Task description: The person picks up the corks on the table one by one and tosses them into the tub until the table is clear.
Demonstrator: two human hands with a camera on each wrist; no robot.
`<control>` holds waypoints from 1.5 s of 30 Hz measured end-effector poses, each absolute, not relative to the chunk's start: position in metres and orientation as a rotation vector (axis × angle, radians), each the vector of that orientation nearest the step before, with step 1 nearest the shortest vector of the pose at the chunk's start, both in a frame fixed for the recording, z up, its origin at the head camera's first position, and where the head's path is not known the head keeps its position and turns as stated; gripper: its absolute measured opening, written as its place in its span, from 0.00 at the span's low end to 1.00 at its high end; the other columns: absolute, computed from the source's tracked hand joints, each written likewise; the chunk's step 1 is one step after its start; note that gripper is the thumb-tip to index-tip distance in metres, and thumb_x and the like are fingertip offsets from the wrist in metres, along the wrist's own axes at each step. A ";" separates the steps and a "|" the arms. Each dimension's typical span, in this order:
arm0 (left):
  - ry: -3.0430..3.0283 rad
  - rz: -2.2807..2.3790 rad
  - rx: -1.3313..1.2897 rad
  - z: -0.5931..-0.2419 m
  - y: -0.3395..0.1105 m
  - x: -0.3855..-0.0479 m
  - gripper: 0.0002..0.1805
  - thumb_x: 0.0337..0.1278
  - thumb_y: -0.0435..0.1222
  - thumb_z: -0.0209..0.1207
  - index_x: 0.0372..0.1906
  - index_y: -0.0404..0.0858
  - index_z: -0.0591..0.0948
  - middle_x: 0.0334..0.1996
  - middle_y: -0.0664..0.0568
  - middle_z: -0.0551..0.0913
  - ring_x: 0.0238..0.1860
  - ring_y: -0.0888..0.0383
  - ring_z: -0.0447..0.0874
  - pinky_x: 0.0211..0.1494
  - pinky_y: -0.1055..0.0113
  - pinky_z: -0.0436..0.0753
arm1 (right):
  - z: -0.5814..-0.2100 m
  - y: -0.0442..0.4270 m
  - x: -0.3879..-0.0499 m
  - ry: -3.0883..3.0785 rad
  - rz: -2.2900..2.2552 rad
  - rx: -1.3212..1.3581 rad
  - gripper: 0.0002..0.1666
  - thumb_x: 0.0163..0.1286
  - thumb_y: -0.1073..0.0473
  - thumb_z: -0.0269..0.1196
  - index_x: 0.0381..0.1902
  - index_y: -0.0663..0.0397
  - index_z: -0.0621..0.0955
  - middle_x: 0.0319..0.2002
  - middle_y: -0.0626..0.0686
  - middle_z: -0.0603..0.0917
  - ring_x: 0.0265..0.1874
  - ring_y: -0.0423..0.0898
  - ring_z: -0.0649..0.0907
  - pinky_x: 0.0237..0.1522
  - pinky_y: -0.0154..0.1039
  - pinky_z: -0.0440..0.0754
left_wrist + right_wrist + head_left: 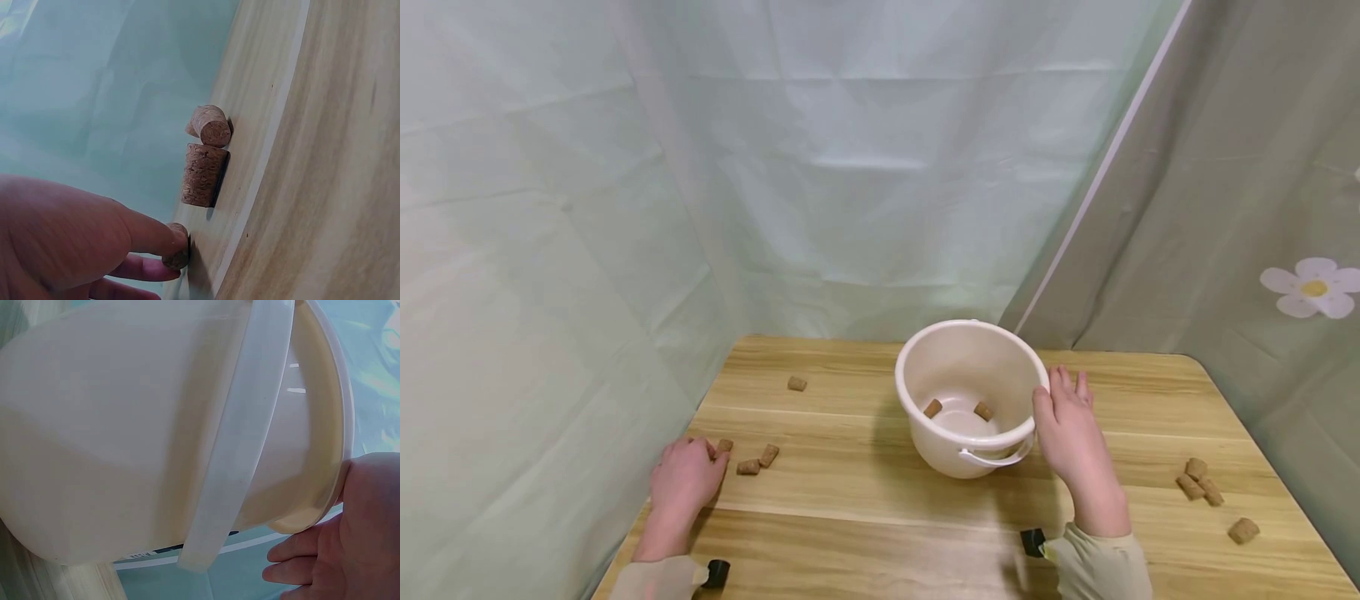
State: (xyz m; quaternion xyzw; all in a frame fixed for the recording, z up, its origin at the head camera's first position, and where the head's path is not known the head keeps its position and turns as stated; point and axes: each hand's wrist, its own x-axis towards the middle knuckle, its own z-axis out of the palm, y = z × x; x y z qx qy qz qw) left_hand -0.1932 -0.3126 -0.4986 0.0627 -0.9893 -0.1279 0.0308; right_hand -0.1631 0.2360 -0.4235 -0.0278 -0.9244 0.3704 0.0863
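My left hand (pixel 687 475) is low over the left side of the table. Its thumb and a finger pinch a small cork (pixel 177 250), which is close to the tabletop. Just beyond it lie more corks, among them one cork (pixel 748 467) on its side and a tilted cork (pixel 769 455). A white bucket (pixel 966 457) stands upright right of centre, with two corks (pixel 982 410) on its inside bottom. At the bucket's right rim, my right hand (pixel 1071 433) holds on, thumb at the rim and fingers along the outside. The rim hides part of the thumb in the right wrist view.
A single cork (pixel 797 383) lies farther back on the left. Several corks (pixel 1189 487) are grouped on the right of the wooden table (pixel 850 533). The bucket's handle (pixel 1000 458) hangs down at its front. Pale curtains (pixel 880 192) enclose the back and sides.
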 end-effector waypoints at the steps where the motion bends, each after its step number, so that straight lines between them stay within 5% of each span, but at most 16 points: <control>1: -3.047 -0.398 0.194 -0.499 -0.313 -0.193 0.16 0.73 0.41 0.63 0.39 0.28 0.85 0.41 0.32 0.82 0.47 0.31 0.81 0.45 0.33 0.82 | -0.424 0.236 -0.163 -2.754 1.103 -0.081 0.43 0.89 0.42 0.35 0.83 0.73 0.53 0.83 0.73 0.49 0.83 0.70 0.37 0.82 0.66 0.35; 34: -2.920 -0.441 0.109 -0.498 -0.306 -0.190 0.17 0.70 0.42 0.66 0.36 0.30 0.87 0.40 0.36 0.83 0.44 0.35 0.83 0.38 0.38 0.85 | -0.424 0.236 -0.163 -2.765 1.101 -0.077 0.43 0.89 0.42 0.35 0.83 0.73 0.54 0.83 0.73 0.49 0.83 0.70 0.37 0.82 0.67 0.36; 45: -2.745 -0.508 -0.015 -0.489 -0.288 -0.195 0.15 0.68 0.39 0.69 0.38 0.27 0.88 0.57 0.24 0.81 0.60 0.27 0.78 0.56 0.30 0.81 | -0.422 0.236 -0.163 -2.762 1.097 -0.082 0.42 0.89 0.43 0.36 0.83 0.73 0.54 0.83 0.73 0.49 0.83 0.70 0.38 0.82 0.67 0.38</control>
